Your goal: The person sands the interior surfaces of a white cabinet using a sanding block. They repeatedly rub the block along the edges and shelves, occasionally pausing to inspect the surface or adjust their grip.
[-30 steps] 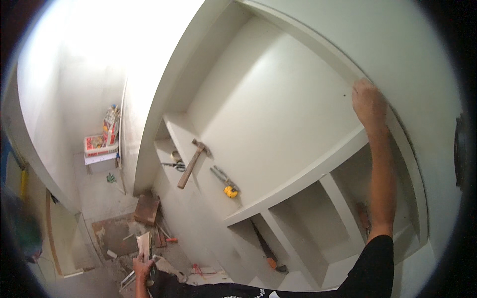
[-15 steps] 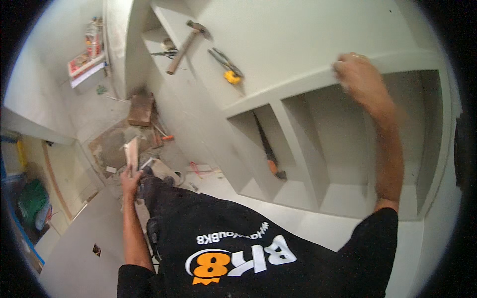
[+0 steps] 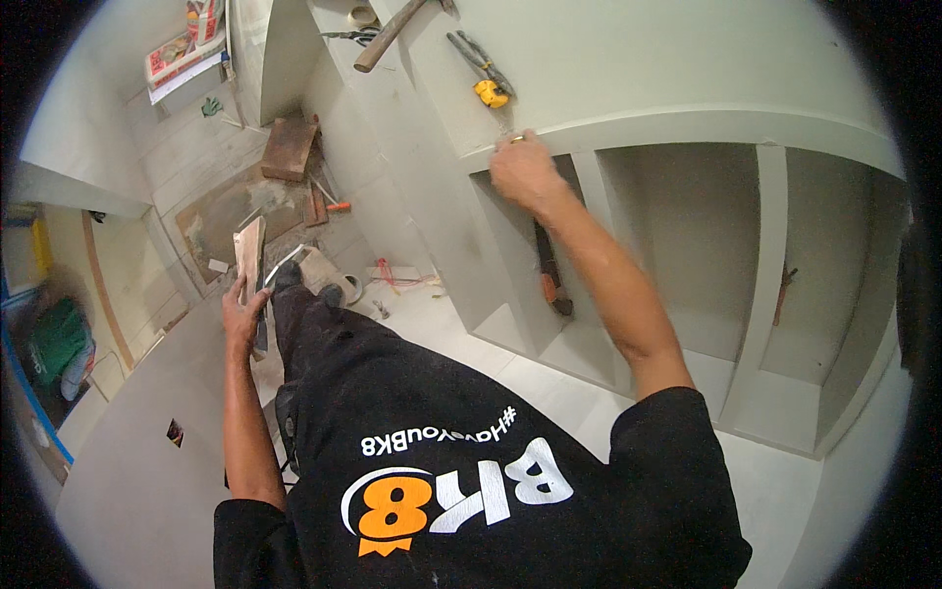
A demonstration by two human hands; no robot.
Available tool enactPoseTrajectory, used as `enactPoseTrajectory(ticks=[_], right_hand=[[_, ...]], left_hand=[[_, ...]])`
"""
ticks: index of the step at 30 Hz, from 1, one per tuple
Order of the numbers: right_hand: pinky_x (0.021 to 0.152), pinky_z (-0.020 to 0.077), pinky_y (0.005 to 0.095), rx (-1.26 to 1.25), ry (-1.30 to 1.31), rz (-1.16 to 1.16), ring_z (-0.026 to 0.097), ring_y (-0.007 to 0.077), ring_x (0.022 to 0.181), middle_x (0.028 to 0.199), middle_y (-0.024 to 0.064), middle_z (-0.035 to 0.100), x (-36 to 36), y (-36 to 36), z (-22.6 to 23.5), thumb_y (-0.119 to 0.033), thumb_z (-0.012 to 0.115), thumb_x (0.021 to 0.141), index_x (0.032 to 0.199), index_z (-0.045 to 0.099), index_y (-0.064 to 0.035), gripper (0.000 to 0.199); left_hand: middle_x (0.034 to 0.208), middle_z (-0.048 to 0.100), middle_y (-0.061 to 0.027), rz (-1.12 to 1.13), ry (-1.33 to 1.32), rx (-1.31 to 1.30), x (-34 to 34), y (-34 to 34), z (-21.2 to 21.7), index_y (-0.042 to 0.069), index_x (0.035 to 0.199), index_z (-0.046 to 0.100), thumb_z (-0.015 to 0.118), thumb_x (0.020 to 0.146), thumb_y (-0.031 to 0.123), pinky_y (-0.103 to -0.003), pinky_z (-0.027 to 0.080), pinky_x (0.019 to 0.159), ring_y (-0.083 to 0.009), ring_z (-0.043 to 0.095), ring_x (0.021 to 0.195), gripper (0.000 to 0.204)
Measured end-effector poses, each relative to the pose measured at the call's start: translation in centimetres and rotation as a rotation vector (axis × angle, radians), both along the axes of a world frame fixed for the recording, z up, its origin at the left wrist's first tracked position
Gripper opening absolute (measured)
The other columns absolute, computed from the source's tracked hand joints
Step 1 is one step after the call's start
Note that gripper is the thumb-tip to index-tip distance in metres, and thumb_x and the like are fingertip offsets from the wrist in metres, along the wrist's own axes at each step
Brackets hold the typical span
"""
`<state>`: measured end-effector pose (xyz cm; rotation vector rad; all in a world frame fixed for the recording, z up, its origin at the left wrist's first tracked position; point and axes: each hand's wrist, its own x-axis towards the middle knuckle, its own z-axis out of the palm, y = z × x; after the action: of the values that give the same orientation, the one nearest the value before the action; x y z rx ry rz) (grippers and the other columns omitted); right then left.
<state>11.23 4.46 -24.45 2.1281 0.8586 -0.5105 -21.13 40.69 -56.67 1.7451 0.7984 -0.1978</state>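
Note:
My left hand grips a narrow, flat, pale brown board with a dark edge, held low beside my leg. Over at the front edge of the pale cabinet, my right hand is closed, knuckles up, above the leftmost open compartment. Whatever it holds, if anything, is hidden. Pliers lie on the cabinet top close to that hand, beside a yellow tape measure. Below my right wrist, a hand saw with an orange and black handle leans inside the compartment.
A hammer lies at the cabinet's far left end, near scissors. On the floor are a brown block, an orange-handled tool and a whitish bucket. A curved pale panel stands at my left.
My right hand has moved left along the cabinet's front edge, from the right compartments to the leftmost one. The board stays in my left hand. The view has shifted.

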Motion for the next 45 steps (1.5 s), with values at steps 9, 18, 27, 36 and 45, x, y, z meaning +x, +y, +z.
enactPoseTrajectory(ticks=[9,18,27,36,45], right_hand=[[0.124,0.0245,0.0541,0.646,0.238,-0.312,0.034,0.0396,0.149,0.163,0.0235,0.032,-10.7,-5.4,-13.7,-0.027,0.069,0.094,0.152,0.040,-0.0009,0.070],[0.128,0.0052,0.0552,0.546,-0.143,-0.755,0.002,0.0403,0.159,0.172,0.0230,-0.001,-15.9,-10.7,-14.8,-0.031,0.067,0.096,0.164,0.005,0.0024,0.098],[0.127,0.0157,0.0574,0.651,-0.125,-0.467,0.009,0.0381,0.159,0.172,0.0161,0.014,-17.4,-1.7,-10.9,-0.028,0.074,0.087,0.163,0.022,-0.0059,0.095],[0.125,0.0213,0.0562,1.314,-0.513,-0.232,0.029,0.0339,0.154,0.166,0.0197,0.031,-21.4,11.4,12.0,-0.017,0.069,0.092,0.151,0.044,-0.0009,0.066],[0.124,0.0220,0.0574,1.024,-0.822,-0.449,0.033,0.0374,0.150,0.160,0.0239,0.036,-25.3,12.5,18.3,-0.019,0.067,0.091,0.153,0.038,0.0059,0.073]], left_hand=[[0.141,0.059,-0.0267,-0.015,0.053,-0.043,-1.5,1.8,2.4,-0.007,0.142,0.057,0.080,0.081,0.033,-0.043,0.039,0.113,-0.0359,0.055,0.133,0.077],[0.142,0.059,-0.0260,-0.192,0.096,-0.035,0.4,2.9,2.8,-0.008,0.144,0.054,0.079,0.083,0.027,-0.041,0.043,0.109,-0.0329,0.057,0.130,0.075],[0.149,0.054,-0.0239,-0.362,-0.037,-0.291,3.0,4.3,6.5,-0.010,0.148,0.048,0.077,0.087,0.024,-0.038,0.046,0.106,-0.0285,0.058,0.126,0.076],[0.135,0.061,-0.0174,-0.564,-0.050,-0.320,6.4,4.6,12.8,-0.005,0.149,0.048,0.076,0.089,0.017,-0.034,0.052,0.092,-0.0212,0.063,0.106,0.070],[0.126,0.065,-0.0152,-0.757,0.018,-0.392,7.8,4.9,15.7,-0.005,0.152,0.045,0.077,0.089,0.019,-0.033,0.053,0.083,-0.0194,0.064,0.093,0.074]])
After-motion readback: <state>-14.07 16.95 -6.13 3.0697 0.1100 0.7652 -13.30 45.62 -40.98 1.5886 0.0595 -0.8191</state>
